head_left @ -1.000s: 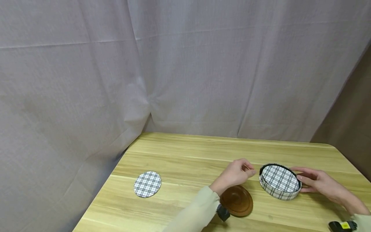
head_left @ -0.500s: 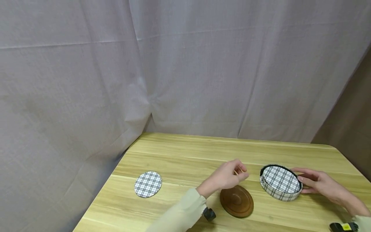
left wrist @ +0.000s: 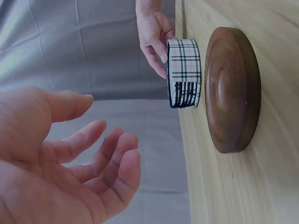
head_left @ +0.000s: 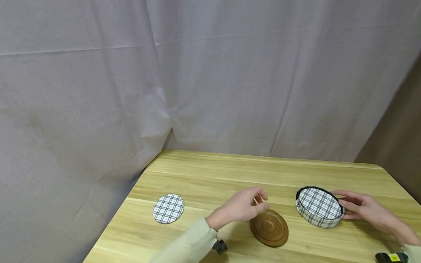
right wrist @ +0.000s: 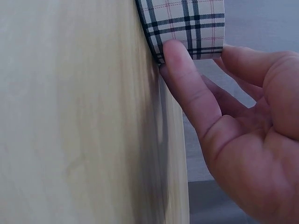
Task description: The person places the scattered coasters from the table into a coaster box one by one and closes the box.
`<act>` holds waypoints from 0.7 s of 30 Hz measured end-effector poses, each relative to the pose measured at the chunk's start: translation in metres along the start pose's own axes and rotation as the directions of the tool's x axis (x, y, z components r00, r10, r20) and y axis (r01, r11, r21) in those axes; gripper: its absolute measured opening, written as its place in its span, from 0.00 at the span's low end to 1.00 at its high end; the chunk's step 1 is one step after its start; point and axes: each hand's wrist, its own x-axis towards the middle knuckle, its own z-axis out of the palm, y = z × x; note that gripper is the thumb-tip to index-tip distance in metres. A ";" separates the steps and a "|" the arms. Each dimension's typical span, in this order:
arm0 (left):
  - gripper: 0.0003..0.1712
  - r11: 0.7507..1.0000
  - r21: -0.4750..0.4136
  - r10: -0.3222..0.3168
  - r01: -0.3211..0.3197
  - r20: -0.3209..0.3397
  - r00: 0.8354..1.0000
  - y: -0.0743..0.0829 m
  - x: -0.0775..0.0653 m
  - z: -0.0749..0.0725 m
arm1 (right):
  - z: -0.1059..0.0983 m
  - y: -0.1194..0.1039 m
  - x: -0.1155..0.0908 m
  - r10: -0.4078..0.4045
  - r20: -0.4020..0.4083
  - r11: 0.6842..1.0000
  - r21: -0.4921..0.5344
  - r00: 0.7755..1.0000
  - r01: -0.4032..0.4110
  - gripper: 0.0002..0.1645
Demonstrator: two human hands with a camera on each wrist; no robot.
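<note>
My left hand hovers just left of a round brown wooden disc with raised rings, fingers loosely bent and nothing between them. In the left wrist view the palm and fingers are apart from the disc. At the right, a round plaid coaster holder stands on the table. Plaid coasters fill it, their stacked edges visible through a side slot in the left wrist view. My right hand grips the holder's right side, thumb at the rim and fingers against the wall.
A single plaid coaster lies flat on the left of the wooden table. Grey curtains hang behind and to the left of the table. Black wrist cameras are strapped at both sleeves.
My left hand has moved left, away from the coaster holder, leaving the wooden disc more exposed. The right hand and the holder have stayed nearly still.
</note>
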 end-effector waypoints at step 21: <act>0.14 0.996 0.092 0.010 -0.005 -0.047 0.999 -0.040 -0.064 -0.052 | -0.002 -0.001 -0.001 0.016 -0.011 0.999 -0.028 1.000 -0.017 0.26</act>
